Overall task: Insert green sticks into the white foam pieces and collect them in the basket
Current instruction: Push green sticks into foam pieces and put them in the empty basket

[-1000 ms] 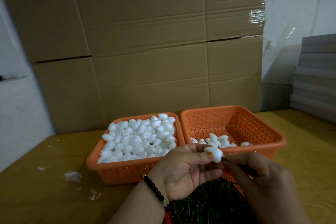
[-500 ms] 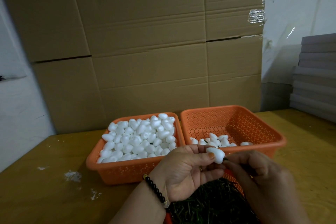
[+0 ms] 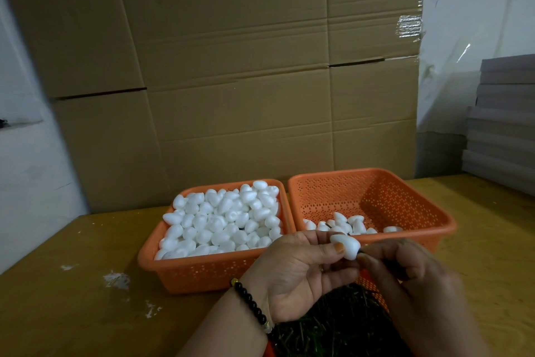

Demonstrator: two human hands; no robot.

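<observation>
From the head camera, the left hand is raised in front of two orange baskets, its thumb and fingertips pinching a white foam piece. The right hand meets it from the right, fingers curled and pinching a thin dark green stick whose tip touches the right end of the foam piece; most of the stick is hidden inside the fingers. A string of black beads circles the left wrist.

Beyond the hands, the left basket is heaped with loose white foam pieces. The right basket, just beside it, holds only a small cluster of foam pieces along its near wall, one of them showing a dark stick end. Below the hands, a pile of green sticks lies in a third orange container, of which only a bit of mesh wall shows.

The baskets stand on a yellowish wooden table, with white crumbs scattered to the left. Big cardboard boxes rise behind the baskets, and a stack of grey boards stands at the right.
</observation>
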